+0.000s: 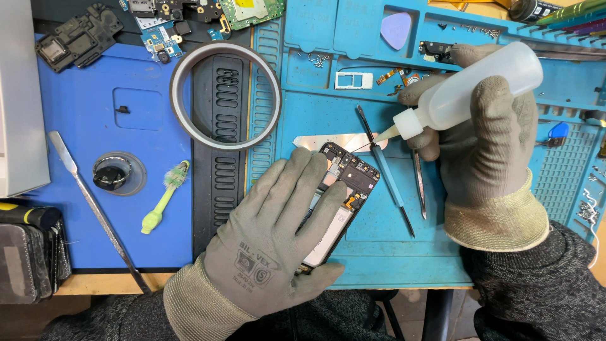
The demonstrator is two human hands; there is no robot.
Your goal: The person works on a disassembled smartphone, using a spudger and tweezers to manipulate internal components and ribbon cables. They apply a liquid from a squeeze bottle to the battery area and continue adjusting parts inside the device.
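Blue mat [379, 252]: left hand [278, 233] pins opened phone [347, 180], right hand [486, 145] tilts squeeze bottle [473, 88]

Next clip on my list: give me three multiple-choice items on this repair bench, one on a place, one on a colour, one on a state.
1. Where does the roll of tape lie?
A. Left of the opened phone, farther up the bench
B. On the phone
C. In the right hand

2. What colour is the small brush?
A. Red
B. Green
C. Black

3. What is the right hand doing?
A. Resting flat and empty
B. Holding tweezers
C. Gripping a white squeeze bottle, nozzle aimed at the phone

Answers:
1 A: the ring sits across the seam of the dark blue and teal mats, up and left of the phone.
2 B: handle and bristle head are light green.
3 C: the gloved fingers wrap the bottle, while the left hand presses on the phone.
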